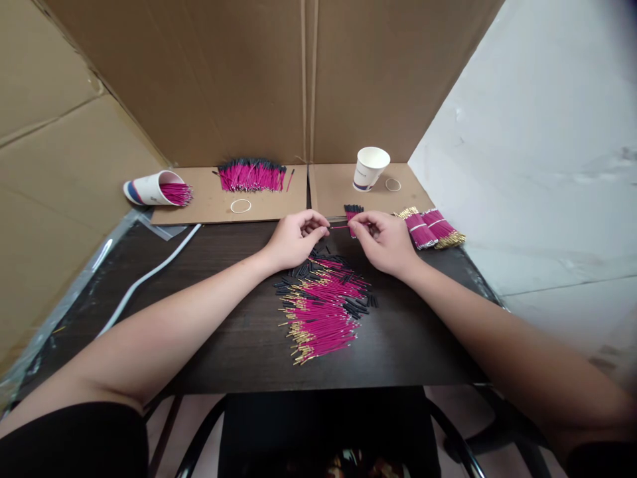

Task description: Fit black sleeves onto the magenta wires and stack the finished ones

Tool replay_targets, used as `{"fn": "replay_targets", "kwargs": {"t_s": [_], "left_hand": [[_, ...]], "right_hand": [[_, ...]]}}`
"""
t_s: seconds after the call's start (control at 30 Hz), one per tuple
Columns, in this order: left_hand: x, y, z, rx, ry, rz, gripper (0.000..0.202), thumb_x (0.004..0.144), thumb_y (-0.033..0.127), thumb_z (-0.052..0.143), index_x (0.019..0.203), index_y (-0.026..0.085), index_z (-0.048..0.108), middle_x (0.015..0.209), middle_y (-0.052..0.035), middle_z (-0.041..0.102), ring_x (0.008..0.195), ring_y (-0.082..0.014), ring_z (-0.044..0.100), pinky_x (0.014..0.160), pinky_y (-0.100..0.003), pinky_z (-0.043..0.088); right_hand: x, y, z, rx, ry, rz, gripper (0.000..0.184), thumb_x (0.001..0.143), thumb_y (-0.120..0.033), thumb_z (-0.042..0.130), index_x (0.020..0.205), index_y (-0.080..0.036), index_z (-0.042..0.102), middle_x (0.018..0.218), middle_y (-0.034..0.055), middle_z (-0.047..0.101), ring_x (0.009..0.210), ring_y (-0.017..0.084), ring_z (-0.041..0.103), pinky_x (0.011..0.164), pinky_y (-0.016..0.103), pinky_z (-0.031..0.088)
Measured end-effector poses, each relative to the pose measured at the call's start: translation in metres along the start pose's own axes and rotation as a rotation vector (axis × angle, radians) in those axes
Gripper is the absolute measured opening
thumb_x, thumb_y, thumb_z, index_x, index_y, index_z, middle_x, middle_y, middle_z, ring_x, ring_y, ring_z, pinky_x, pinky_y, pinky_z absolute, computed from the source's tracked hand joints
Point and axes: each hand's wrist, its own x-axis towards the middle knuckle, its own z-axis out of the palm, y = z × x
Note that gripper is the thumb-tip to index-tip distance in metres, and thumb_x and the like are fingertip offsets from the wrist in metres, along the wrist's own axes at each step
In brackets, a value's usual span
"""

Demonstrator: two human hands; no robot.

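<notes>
A thin pink wire (340, 227) stretches between my two hands above the dark table. My right hand (381, 240) pinches its right part between thumb and fingers. At its left end, the closed fingertips of my left hand (297, 240) meet the wire; whatever else they cover is hidden. Below the hands lies a loose pile of pink wires (326, 312) with gold tips pointing left. Short black sleeves (355, 307) are scattered over and beside this pile. Just behind my right hand is a small group of black-ended pink wires (353, 214), partly covered by the fingers.
On cardboard (199, 211) at the back lie black-ended wires (253, 176) and a rubber band (241, 206). A tipped paper cup (146, 190) holds more wires. An upright cup (371, 169) stands near another band (393, 184). Banded wire bundles (428, 229) lie right; a white cable (149, 279) runs left.
</notes>
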Motion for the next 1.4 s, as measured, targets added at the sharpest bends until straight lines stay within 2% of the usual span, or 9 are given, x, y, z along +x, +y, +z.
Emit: {"fn": "replay_targets", "kwargs": {"t_s": [0.2, 0.4, 0.63, 0.9, 1.4], "left_hand": [[0.0001, 0.0002, 0.0003, -0.009, -0.001, 0.025, 0.01, 0.102, 0.021, 0.074, 0.11, 0.015, 0.078, 0.098, -0.0109, 0.083, 0.088, -0.0227, 0.078, 0.082, -0.036, 0.061], [0.0, -0.0001, 0.0003, -0.01, -0.005, 0.032, 0.01, 0.102, 0.021, 0.074, 0.11, 0.015, 0.077, 0.099, -0.0107, 0.084, 0.089, -0.0231, 0.079, 0.082, -0.036, 0.061], [0.0001, -0.0031, 0.0002, -0.048, -0.012, 0.05, 0.009, 0.102, 0.021, 0.074, 0.109, 0.015, 0.076, 0.098, -0.0109, 0.083, 0.089, -0.023, 0.08, 0.08, -0.036, 0.061], [-0.0004, 0.0007, 0.0006, -0.079, -0.024, -0.009, 0.008, 0.102, 0.02, 0.075, 0.108, 0.015, 0.075, 0.098, -0.0116, 0.084, 0.088, -0.0225, 0.08, 0.079, -0.034, 0.063], [0.0001, 0.0012, 0.0008, -0.073, -0.021, 0.014, 0.009, 0.1, 0.02, 0.075, 0.108, 0.015, 0.076, 0.097, -0.0106, 0.083, 0.086, -0.0216, 0.079, 0.078, -0.035, 0.061]], "right_hand": [[-0.0004, 0.0043, 0.0021, 0.065, -0.02, 0.062, 0.028, 0.11, -0.041, 0.069, 0.094, -0.02, 0.079, 0.081, 0.0036, 0.075, 0.067, 0.021, 0.063, 0.067, 0.039, 0.047], [-0.0015, 0.0049, 0.004, 0.109, -0.022, 0.09, 0.029, 0.11, -0.045, 0.071, 0.098, -0.021, 0.081, 0.085, 0.0051, 0.077, 0.071, 0.023, 0.065, 0.069, 0.04, 0.049], [-0.0006, 0.0023, 0.0026, 0.096, -0.015, 0.03, 0.027, 0.111, -0.044, 0.071, 0.099, -0.022, 0.079, 0.09, 0.0069, 0.079, 0.075, 0.025, 0.069, 0.074, 0.042, 0.053], [-0.0008, -0.0015, 0.0018, 0.056, 0.001, -0.042, 0.02, 0.111, -0.036, 0.069, 0.1, -0.022, 0.078, 0.091, 0.0066, 0.077, 0.076, 0.024, 0.068, 0.072, 0.04, 0.052], [-0.001, -0.0027, 0.0023, 0.008, -0.03, -0.015, 0.02, 0.108, -0.038, 0.071, 0.099, -0.023, 0.078, 0.09, 0.0069, 0.077, 0.074, 0.025, 0.065, 0.069, 0.04, 0.051]]}}
